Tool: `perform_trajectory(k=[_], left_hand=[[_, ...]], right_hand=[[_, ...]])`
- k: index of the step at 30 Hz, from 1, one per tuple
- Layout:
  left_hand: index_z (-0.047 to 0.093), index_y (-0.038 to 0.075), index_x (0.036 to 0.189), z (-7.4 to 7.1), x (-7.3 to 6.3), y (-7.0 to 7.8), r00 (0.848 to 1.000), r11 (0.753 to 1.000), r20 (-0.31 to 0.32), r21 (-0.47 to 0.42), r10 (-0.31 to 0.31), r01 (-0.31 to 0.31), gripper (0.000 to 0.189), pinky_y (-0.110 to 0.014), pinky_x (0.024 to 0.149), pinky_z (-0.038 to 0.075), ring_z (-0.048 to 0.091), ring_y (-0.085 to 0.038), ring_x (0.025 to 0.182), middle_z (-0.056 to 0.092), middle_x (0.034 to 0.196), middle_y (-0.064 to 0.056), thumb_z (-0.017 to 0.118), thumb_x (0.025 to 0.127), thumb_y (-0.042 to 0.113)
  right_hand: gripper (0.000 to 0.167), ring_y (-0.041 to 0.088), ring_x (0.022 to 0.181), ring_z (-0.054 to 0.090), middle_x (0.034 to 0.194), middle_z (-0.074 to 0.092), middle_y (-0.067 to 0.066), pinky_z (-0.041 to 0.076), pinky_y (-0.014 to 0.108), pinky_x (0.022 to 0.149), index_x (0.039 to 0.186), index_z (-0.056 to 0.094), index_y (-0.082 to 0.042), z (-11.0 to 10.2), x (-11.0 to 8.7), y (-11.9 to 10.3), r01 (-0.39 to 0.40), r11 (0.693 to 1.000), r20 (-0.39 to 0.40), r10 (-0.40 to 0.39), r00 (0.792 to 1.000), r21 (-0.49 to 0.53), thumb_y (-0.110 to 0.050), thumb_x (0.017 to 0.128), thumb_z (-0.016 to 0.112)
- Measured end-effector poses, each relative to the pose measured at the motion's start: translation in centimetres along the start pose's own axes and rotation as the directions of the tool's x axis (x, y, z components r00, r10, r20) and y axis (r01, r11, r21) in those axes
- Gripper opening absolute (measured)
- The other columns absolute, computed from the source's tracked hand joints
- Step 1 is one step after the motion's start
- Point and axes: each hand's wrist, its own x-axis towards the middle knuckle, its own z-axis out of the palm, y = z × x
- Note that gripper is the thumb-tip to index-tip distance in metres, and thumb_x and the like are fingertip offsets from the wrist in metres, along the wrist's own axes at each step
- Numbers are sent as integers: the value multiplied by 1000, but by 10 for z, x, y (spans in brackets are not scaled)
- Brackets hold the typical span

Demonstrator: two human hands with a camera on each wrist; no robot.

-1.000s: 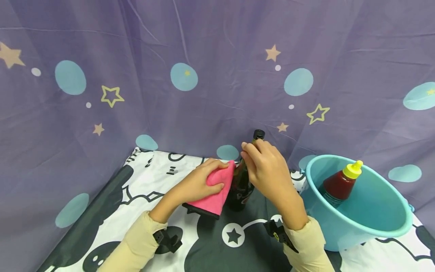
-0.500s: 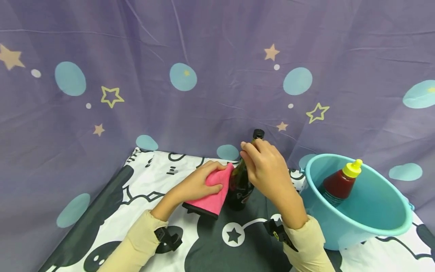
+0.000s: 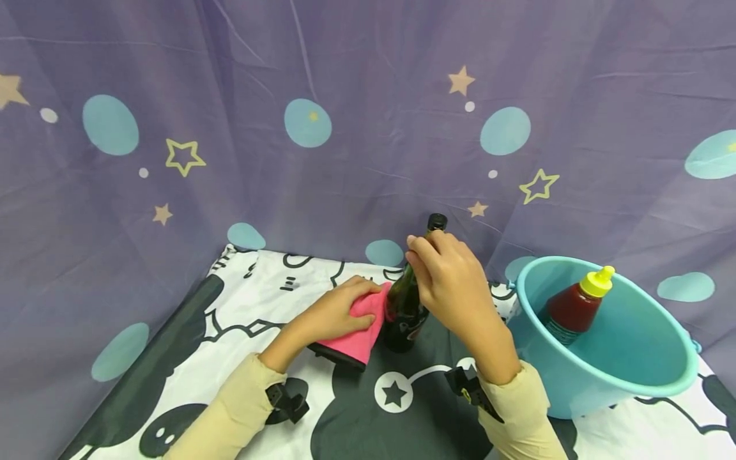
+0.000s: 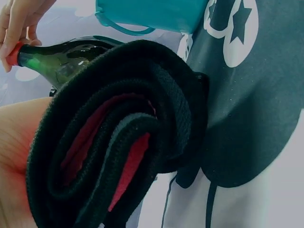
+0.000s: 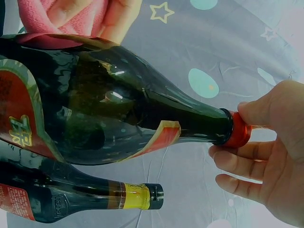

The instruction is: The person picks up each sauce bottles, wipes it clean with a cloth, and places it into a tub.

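Observation:
In the head view, my left hand grips a folded pink cloth with a black edge, against the left side of a green glass bottle. My right hand pinches that bottle's red cap between thumb and fingers, clearest in the right wrist view. A red label shows on its body there. Beside it is a second dark bottle with a yellow neck band; in the head view its black cap rises behind my right hand. The cloth's rolled black edges fill the left wrist view.
To the right stands a light blue bucket holding a dark red sauce bottle with a yellow nozzle. A patterned black and white cloth covers the surface. A purple curtain hangs behind.
My left hand and the pink cloth have shifted slightly down along the green bottle's side. My right hand keeps its hold at the cap. The head view has tilted slightly.

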Motion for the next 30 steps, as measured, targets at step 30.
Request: perform_trajectory(k=[30], left_hand=[[63,19,142,-35,-8,14,993,997,-98,-12,-73,72,56,-46,98,51,62,-25,118,62,135,-8,76,87,18]], right_hand=[[17,22,64,44,80,54,8,39,34,60,111,72,-3,-1,-1,0,3,1000,7,-3,1000,-3,-11,98,67]])
